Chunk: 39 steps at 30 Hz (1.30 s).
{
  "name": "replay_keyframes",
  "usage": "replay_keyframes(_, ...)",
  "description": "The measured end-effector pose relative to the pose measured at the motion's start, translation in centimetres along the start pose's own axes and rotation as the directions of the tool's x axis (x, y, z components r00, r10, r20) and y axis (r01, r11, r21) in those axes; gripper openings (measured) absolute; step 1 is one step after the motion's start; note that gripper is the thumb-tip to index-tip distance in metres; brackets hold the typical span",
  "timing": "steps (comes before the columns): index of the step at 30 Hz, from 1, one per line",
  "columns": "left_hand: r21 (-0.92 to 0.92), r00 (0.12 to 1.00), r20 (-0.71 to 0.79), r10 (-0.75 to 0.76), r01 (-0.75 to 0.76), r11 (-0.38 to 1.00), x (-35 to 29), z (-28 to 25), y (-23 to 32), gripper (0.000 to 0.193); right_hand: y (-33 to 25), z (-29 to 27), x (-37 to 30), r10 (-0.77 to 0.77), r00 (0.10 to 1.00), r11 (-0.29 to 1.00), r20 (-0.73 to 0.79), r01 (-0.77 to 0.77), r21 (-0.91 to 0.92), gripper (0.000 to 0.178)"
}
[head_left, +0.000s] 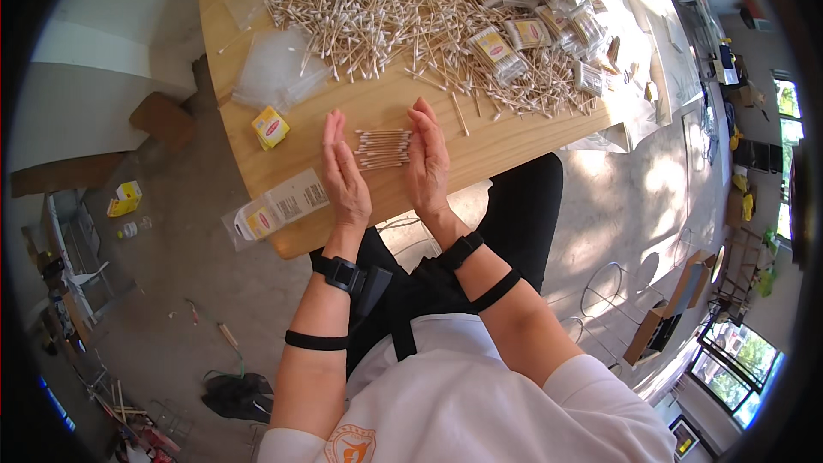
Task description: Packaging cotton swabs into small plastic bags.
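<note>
A small row of cotton swabs (383,149) lies side by side on the wooden table (480,150), sticks running left to right. My left hand (345,178) stands on edge at its left end, fingers stretched out together. Opposite it, my right hand (428,161) is held the same way, palm inward, at or close against the swabs' right ends. Neither hand has its fingers wrapped round anything. By my left wrist lies a printed clear plastic bag (287,206) with a yellow card in it. Farther left sits a small stack of yellow cards (270,128).
A large heap of loose cotton swabs (360,13) covers the table's far side. Filled swab packs (497,53) pile up at the far right. Clear empty bags (279,69) lie at the left edge. On the floor is a yellow box (125,198).
</note>
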<state>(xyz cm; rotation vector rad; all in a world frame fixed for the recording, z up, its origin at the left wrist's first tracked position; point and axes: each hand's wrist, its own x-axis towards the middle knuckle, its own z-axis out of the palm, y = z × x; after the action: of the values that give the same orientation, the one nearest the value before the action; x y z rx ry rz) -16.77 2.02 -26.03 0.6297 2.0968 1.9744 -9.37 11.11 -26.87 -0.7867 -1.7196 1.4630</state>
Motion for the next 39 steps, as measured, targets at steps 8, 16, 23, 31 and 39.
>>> replay_keyframes(8, 0.011, 0.998, 0.054, -0.04, 0.04, 0.999, -0.2, 0.6, 1.0, 0.053, 0.3, 1.3, 0.0, 0.001, 0.999, 0.998, 0.036, -0.003, 0.064, 0.029)
replay_keyframes(16, 0.402, 0.995, 0.093, 0.028, -0.063, 0.913, 0.9, -5.2, 1.9, 0.02, -0.2, -5.5, 0.1, -0.013, 0.999, 0.992, 0.043, 0.019, -0.125, 0.027)
replay_keyframes(23, 0.488, 0.944, 0.321, -0.073, -0.099, 0.867, 1.0, -4.9, 2.3, 0.012, -0.4, -5.2, -0.2, -0.095, 0.993, 0.969, 0.066, 0.107, -0.224, 0.023)
replay_keyframes(31, 0.567, 0.935, 0.355, 0.002, -0.217, 0.795, 1.4, -4.3, 1.9, 0.01, -0.1, -5.3, -0.2, -0.132, 0.989, 0.967, 0.061, 0.142, -0.213, 0.023)
replay_keyframes(39, 0.587, 0.933, 0.36, 0.011, -0.236, 0.774, 1.4, -4.4, 1.3, 0.008, -0.2, -5.2, -0.2, -0.13, 0.99, 0.969, 0.047, 0.137, -0.207, 0.023)
